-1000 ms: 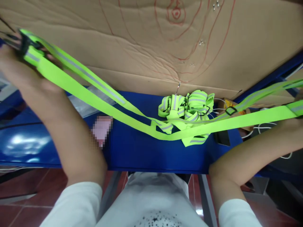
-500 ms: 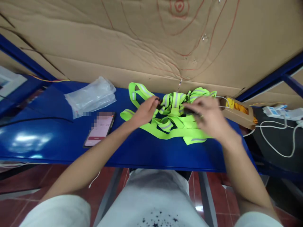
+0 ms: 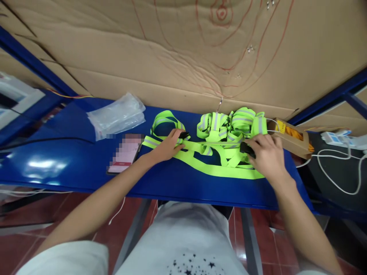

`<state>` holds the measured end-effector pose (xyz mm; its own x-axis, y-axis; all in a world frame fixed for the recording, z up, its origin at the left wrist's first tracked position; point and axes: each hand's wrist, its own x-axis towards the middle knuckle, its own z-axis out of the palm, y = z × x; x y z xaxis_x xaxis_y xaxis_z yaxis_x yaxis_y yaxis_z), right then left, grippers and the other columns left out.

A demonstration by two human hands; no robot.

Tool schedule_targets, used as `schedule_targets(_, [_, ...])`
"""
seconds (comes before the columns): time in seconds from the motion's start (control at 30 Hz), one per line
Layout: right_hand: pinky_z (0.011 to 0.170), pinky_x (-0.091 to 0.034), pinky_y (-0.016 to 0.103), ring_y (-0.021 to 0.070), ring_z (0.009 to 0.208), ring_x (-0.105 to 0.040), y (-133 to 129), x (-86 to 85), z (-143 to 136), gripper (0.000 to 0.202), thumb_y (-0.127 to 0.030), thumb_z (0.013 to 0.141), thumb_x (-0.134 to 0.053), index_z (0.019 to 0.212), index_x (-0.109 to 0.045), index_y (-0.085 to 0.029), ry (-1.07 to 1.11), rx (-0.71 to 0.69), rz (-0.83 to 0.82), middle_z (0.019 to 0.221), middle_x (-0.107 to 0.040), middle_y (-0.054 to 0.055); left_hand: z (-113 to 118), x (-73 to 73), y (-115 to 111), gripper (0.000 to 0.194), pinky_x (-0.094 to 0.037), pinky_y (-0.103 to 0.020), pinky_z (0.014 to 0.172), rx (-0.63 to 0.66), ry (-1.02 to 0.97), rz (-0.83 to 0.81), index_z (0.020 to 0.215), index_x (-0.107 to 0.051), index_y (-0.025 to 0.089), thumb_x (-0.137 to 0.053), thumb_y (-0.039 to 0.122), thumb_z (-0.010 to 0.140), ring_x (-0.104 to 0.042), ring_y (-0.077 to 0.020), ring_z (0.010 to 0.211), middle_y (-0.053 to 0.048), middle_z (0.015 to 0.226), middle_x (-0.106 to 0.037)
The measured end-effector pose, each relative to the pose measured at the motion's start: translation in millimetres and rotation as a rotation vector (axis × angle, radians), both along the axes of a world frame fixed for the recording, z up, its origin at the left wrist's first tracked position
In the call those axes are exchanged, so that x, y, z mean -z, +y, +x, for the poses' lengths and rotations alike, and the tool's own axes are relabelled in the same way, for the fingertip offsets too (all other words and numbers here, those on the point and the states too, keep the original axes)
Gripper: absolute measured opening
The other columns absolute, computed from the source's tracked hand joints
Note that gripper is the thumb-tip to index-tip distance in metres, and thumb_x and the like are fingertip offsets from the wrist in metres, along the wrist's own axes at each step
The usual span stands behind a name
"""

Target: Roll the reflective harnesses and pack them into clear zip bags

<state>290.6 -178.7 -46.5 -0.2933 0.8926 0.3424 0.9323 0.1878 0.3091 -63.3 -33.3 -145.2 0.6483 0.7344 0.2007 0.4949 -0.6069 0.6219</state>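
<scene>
A person in a white T-shirt works at a blue table (image 3: 186, 191), both arms reaching forward over a fluorescent yellow-green reflective strap (image 3: 197, 146). The strap lies across the middle of the table, one length running nearly straight between the hands, another sagging in a curve nearer the person, and a loose loop standing at the far left end.

The left hand (image 3: 166, 148) pinches a black buckle piece (image 3: 184, 135) between thumb and fingers. The right hand (image 3: 266, 156), fingers curled and palm down, grips a second black buckle piece (image 3: 247, 149) at the other end of the straight length. The hands are well apart.

Just behind the strap sit bundled reflective straps (image 3: 243, 119), close enough that the webbing overlaps them in view. Good handling here probably means an even, gentle pull from both buckle pieces, so the webbing lies flat with no twist, and lifting it slightly clear of the bundles so nothing snags. The slack nearer length and the left loop look likeliest to tangle, and would best be straightened alongside. A smartphone (image 3: 126, 156) lies near the left forearm, worth avoiding with loose ends.
</scene>
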Motion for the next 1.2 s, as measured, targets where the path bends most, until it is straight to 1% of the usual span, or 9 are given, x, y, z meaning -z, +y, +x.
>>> schedule_targets(0.2, [0.088, -0.031, 0.041, 0.0282, 0.098, -0.057, -21, -4.5, 30, 0.029, -0.021, 0.085, -0.065, 0.113, -0.075, -0.018, -0.030, 0.057, 0.056, 0.099, -0.069, 0.009, -2, 3.5, -4, 0.049, -0.043, -0.054, 0.118, -0.052, 0.038, 0.012, 0.145, -0.040, 0.016, -0.054, 0.032, 0.100, -0.052, -0.0344, 0.139, -0.019, 0.145, -0.048])
schedule_targets(0.33, [0.085, -0.033, 0.041, 0.0274, 0.094, -0.057, -17, -0.6, 46, 0.027, -0.026, 0.089, -0.064, 0.110, -0.078, -0.018, 0.027, 0.104, 0.101, 0.096, -0.069, 0.009, 0, -1.4, -5, 0.051, -0.041, -0.055, 0.119, -0.051, 0.044, 0.007, 0.145, -0.040, 0.016, -0.054, 0.031, 0.099, -0.050, -0.0345, 0.142, -0.019, 0.146, -0.049])
schedule_targets(0.5, [0.087, -0.036, 0.041, 0.0287, 0.096, -0.059, -10, 2.7, 53, 0.024, -0.027, 0.091, -0.062, 0.108, -0.078, -0.018, 0.065, 0.150, 0.024, 0.095, -0.069, 0.009, 3, -14.0, -8, 0.046, -0.044, -0.054, 0.116, 0.038, 0.077, 0.001, 0.141, -0.046, 0.018, -0.056, 0.026, 0.096, -0.055, -0.0328, 0.136, -0.016, 0.144, -0.052])
schedule_targets(0.6, [0.093, -0.034, 0.045, 0.0309, 0.102, -0.061, -20, 0.6, 28, 0.031, -0.023, 0.091, -0.062, 0.119, -0.074, -0.018, 0.031, 0.212, 0.084, 0.107, -0.071, 0.011, 6, -18.0, -10, 0.040, -0.047, -0.055, 0.113, 0.107, 0.108, 0.021, 0.136, -0.050, 0.021, -0.054, 0.022, 0.096, -0.057, -0.0325, 0.133, -0.013, 0.142, -0.055])
schedule_targets(0.7, [0.105, -0.027, 0.050, 0.0300, 0.109, -0.062, -37, 6.3, -25, 0.036, -0.019, 0.090, -0.064, 0.125, -0.069, -0.016, 0.102, 0.126, 0.087, 0.122, -0.071, 0.013, 8, -18.0, -11, 0.037, -0.048, -0.052, 0.111, 0.133, 0.121, 0.064, 0.134, -0.051, 0.020, -0.053, 0.020, 0.097, -0.059, -0.0318, 0.129, -0.014, 0.139, -0.057])
schedule_targets(0.77, [0.105, -0.027, 0.050, 0.0273, 0.100, -0.064, -46, 18.1, -61, 0.027, -0.027, 0.094, -0.065, 0.118, -0.071, -0.017, 0.184, 0.052, -0.002, 0.109, -0.075, 0.010, 9, -17.7, -11, 0.037, -0.047, -0.052, 0.112, 0.142, 0.125, 0.083, 0.135, -0.051, 0.019, -0.052, 0.020, 0.097, -0.057, -0.0318, 0.131, -0.014, 0.139, -0.056])
schedule_targets(0.87, [0.099, -0.029, 0.047, 0.0271, 0.091, -0.063, -47, 41.2, -90, 0.035, -0.036, 0.099, -0.061, 0.123, -0.068, -0.012, 0.186, 0.133, -0.072, 0.101, -0.075, 0.012, 8, -18.3, -9, 0.037, -0.046, -0.053, 0.112, 0.136, 0.151, 0.091, 0.136, -0.051, 0.020, -0.051, 0.021, 0.098, -0.056, -0.0326, 0.133, -0.014, 0.139, -0.057])
schedule_targets(1.0, [0.095, -0.030, 0.045, 0.0290, 0.094, -0.064, -44, 52.3, -73, 0.024, -0.024, 0.091, -0.065, 0.113, -0.070, -0.016, 0.172, 0.209, -0.082, 0.102, -0.075, 0.010, 1, -14.4, -3, 0.034, -0.045, -0.052, 0.112, 0.138, 0.142, 0.092, 0.134, -0.053, 0.021, -0.050, 0.024, 0.100, -0.055, -0.0311, 0.133, -0.012, 0.138, -0.058])
schedule_targets(1.2, [0.093, -0.037, 0.044, 0.0291, 0.099, -0.069, -71, 23.6, -24, 0.024, -0.021, 0.090, -0.062, 0.111, -0.070, -0.016, 0.189, 0.217, 0.054, 0.109, -0.076, 0.011, -10, 6.6, 1, 0.038, -0.043, -0.048, 0.116, 0.061, -0.019, 0.086, 0.135, -0.052, 0.020, -0.057, 0.037, 0.100, -0.055, -0.0295, 0.134, -0.014, 0.138, -0.055])
